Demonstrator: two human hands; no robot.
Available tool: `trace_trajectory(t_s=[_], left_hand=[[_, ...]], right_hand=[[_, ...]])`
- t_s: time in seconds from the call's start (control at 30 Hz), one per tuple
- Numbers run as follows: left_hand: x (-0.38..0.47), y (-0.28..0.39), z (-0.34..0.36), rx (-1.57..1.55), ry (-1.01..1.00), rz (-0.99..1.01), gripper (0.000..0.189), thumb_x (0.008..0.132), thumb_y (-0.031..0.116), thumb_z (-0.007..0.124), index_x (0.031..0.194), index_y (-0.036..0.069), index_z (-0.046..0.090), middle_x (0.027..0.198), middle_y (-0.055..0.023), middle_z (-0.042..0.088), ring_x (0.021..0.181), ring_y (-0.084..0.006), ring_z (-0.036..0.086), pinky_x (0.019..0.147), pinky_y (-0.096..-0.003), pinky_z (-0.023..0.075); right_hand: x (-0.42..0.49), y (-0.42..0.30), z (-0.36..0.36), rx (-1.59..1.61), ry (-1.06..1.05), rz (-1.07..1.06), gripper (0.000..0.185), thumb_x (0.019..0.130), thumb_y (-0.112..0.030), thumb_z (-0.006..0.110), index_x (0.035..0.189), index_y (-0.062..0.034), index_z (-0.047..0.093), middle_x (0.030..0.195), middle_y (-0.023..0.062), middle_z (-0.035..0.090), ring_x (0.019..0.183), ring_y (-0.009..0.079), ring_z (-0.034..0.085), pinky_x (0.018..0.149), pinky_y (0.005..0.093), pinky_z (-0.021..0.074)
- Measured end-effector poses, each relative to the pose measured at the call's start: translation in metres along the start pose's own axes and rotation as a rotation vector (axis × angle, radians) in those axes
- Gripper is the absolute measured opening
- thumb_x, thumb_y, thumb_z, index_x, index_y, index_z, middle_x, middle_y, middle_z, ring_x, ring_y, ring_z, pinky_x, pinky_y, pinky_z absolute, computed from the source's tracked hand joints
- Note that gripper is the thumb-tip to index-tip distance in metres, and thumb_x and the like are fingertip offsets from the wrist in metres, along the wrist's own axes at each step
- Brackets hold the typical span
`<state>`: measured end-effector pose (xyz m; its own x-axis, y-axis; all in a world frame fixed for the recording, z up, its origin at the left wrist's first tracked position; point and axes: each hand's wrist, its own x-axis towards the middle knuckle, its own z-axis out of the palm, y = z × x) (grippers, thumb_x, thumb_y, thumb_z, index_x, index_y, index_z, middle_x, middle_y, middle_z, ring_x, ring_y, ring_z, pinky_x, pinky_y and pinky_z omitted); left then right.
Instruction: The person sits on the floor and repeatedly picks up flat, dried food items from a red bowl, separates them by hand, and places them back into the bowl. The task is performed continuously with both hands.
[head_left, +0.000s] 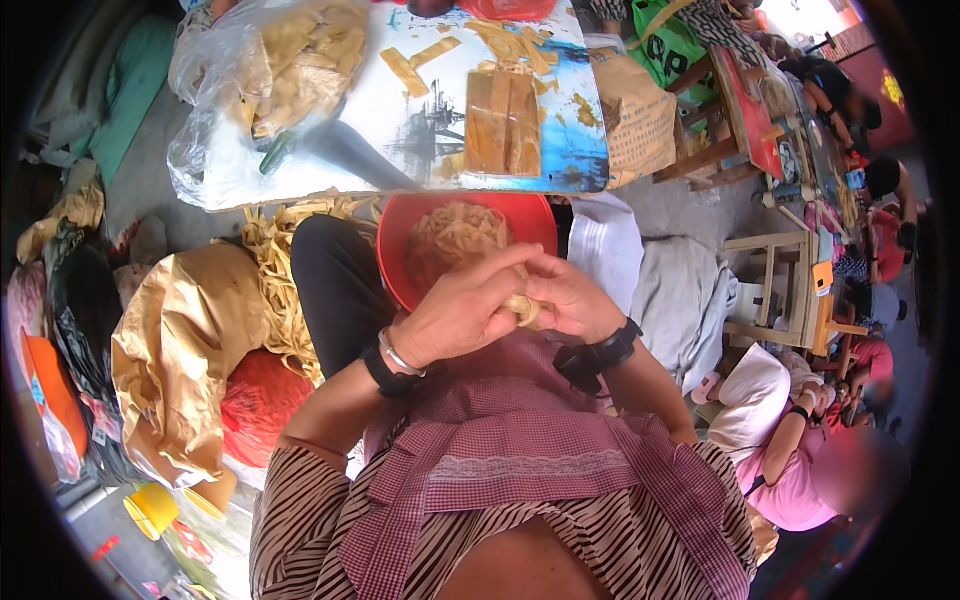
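Observation:
Both my hands meet above my lap, at the near rim of a red plastic basin (392, 259). A small roll of pale yellow strip (523, 309) sits between them. My left hand (469, 296) wraps around its left side, and the fingers of my right hand (574, 296) pinch its right side. More coiled pale strips (461, 232) lie in the basin. On the table (330, 176) beyond are a flat brown block in clear wrap (502, 124), loose flat strips (420, 64) and a clear plastic bag of broad yellowish pieces (307, 60).
Long yellowish strips (281, 277) spill from a brown paper sack (191, 330) at my left, beside a red plastic bag (262, 405). A white sack (604, 240) and grey cloth (679, 300) lie at my right. Wooden stools (772, 285) and seated people are farther right.

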<state>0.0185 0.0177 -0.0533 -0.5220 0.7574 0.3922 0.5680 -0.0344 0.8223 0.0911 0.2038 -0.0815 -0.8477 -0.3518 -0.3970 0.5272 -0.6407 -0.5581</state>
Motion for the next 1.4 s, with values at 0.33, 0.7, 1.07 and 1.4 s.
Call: trace_trajectory(t_s=[0.33,0.7,1.07,1.4], left_hand=[[-0.005,-0.014,0.009,0.067,-0.032,-0.578,0.017,0.084,0.013,0.06,0.096,0.003,0.055,0.08,-0.02,0.062,0.079,-0.0416,0.061,0.067,-0.0431,0.0503],[-0.006,-0.001,0.003,0.198,-0.042,-0.23,0.017,0.086,0.016,0.064,0.098,0.004,0.061,0.087,-0.015,0.064,0.079,-0.0362,0.063,0.066,-0.0402,0.0513],[-0.024,-0.003,0.005,-0.059,-0.1,-0.43,0.022,0.094,0.021,0.058,0.085,0.002,0.056,0.07,-0.0114,0.059,0.062,-0.0254,0.06,0.059,-0.0338,0.0478],[-0.02,-0.014,0.004,-0.785,0.048,-0.778,0.016,0.099,0.012,0.051,0.113,0.005,0.046,0.088,-0.0023,0.059,0.075,-0.0081,0.056,0.067,-0.0228,0.0474]], right_hand=[[0.002,0.019,0.011,-1.248,0.375,-0.635,0.024,0.085,-0.006,0.062,0.109,-0.0021,0.062,0.101,0.0092,0.059,0.081,0.0236,0.063,0.075,0.0307,0.0498],[-0.008,0.001,-0.007,-0.314,0.018,0.015,0.03,0.098,-0.022,0.054,0.118,-0.0011,0.058,0.101,0.003,0.064,0.08,0.0086,0.059,0.069,0.024,0.0486],[0.015,0.002,-0.02,-0.934,0.693,-0.463,0.018,0.092,-0.021,0.063,0.086,-0.004,0.063,0.063,-0.0006,0.057,0.055,0.007,0.052,0.051,0.0241,0.0416],[0.016,0.007,0.0,-1.226,0.804,-0.782,0.013,0.09,-0.017,0.066,0.086,-0.0048,0.062,0.063,0.0088,0.059,0.052,0.0126,0.057,0.049,0.0275,0.0438]])
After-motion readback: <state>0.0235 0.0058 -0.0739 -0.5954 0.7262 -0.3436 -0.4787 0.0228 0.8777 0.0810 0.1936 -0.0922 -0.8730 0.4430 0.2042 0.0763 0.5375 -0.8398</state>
